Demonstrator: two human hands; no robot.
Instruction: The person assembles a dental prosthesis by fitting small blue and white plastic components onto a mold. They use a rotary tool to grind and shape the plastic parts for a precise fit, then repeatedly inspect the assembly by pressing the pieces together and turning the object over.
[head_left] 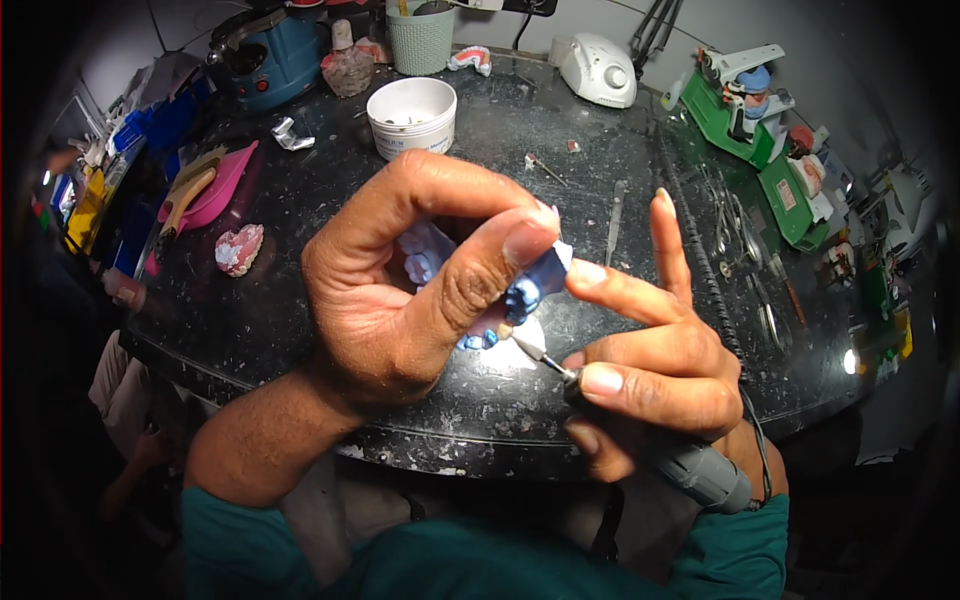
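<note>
In left hand [365,290], pinched: tooth model [542,278], right of white tub [408,122] and nearer the body, blue with one cream tooth [505,330]. In right hand [660,370], gripped: grey drill [702,474], farther right of tub, long axis slanting up-left toward that tooth. Below, dark table [270,335], near edge well bodyward of tub.

The tooth model [543,276] in the left hand [375,305] is blue, the drill [705,472] in the right hand [670,368] grey, the tub [398,136] beyond them white, the counter [500,125] beneath black with pale flecks.
</note>
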